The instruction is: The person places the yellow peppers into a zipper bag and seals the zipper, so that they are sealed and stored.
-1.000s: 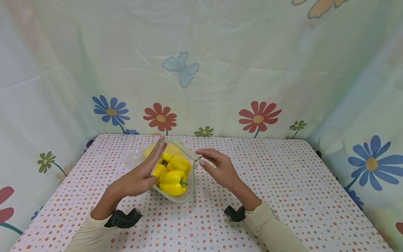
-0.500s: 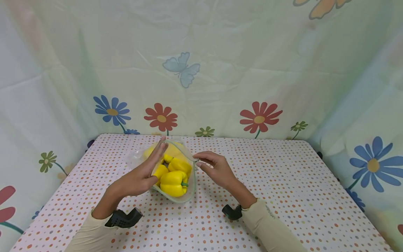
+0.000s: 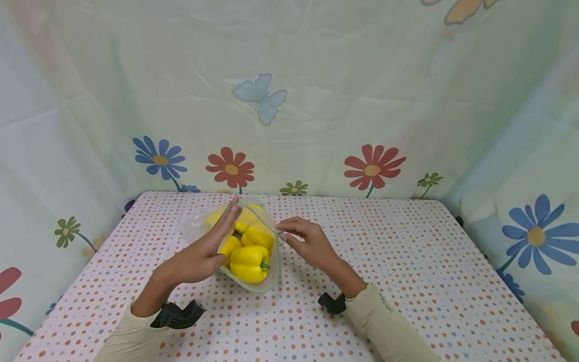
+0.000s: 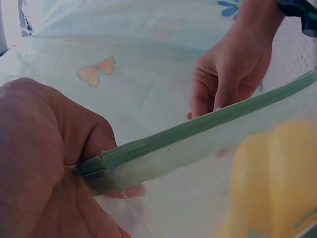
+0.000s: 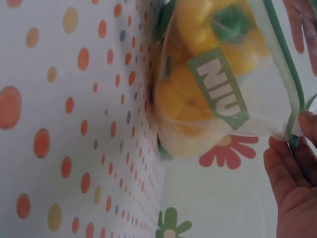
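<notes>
A clear zip bag (image 3: 255, 287) with a green edge lies on its side, its mouth gaping towards me. Several yellow bell peppers (image 3: 249, 264) fill it, green stems showing. My left hand (image 3: 199, 259) is at the mouth's left side, long fingers stretched up along it. In the left wrist view, the green zip's end (image 4: 91, 168) is held between that thumb and the hand. At the mouth's opposite corner, my right hand (image 3: 312, 244) pinches the edge between thumb and fingertips. The right wrist view shows this pinch beside a printed green label (image 5: 218, 88).
Crumpled clear plastic (image 3: 192, 226) spreads behind the left hand. The table (image 3: 407, 281) has a dotted cover, and a flower-printed cloth (image 3: 316, 100) hangs around its back and sides. Dark wrist cameras (image 3: 178, 314) sit on both wrists.
My right hand has moved slightly left, and its fingertips have come together on the bag's corner. The left hand and the peppers stay nearly where they were.
</notes>
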`<state>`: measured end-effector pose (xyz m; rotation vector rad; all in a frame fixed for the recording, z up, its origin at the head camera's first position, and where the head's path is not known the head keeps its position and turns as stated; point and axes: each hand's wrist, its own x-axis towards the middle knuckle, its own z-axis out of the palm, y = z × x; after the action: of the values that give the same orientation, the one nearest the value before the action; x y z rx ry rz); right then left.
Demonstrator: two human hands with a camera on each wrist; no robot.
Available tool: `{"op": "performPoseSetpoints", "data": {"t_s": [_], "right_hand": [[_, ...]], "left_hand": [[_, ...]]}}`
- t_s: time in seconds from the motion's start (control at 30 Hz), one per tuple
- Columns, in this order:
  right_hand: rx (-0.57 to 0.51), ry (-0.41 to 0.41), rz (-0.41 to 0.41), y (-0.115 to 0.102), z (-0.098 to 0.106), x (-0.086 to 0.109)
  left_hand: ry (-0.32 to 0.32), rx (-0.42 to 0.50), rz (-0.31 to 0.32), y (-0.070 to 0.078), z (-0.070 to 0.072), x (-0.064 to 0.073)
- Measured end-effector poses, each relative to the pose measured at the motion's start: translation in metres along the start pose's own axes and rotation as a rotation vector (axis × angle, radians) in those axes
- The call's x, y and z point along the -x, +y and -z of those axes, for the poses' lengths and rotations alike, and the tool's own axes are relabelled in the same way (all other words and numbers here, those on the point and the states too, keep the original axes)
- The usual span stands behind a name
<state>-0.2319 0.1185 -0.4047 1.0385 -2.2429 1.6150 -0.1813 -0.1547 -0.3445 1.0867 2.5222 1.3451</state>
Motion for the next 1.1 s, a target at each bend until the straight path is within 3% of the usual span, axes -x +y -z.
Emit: {"op": "performPoseSetpoints", "data": {"t_s": [0.23, 0.5, 0.87, 1.1], "right_hand": [[0.146, -0.032, 0.078, 0.001, -0.003, 0.003], [0.197, 0.016, 0.158, -0.003, 0.002, 0.002], [0.349, 0.064, 0.314, -0.017, 0.025, 0.001], [0.386, 0.136, 0.383, -0.036, 0.049, -0.003]], "left_hand": [[-0.006, 0.005, 0.011, -0.001, 0.000, 0.001], [0.007, -0.003, -0.013, 0.002, 0.000, 0.002], [0.011, -0.136, -0.093, 0.012, 0.001, 0.004], [-0.021, -0.049, -0.165, 0.022, 0.005, 0.004]]}}
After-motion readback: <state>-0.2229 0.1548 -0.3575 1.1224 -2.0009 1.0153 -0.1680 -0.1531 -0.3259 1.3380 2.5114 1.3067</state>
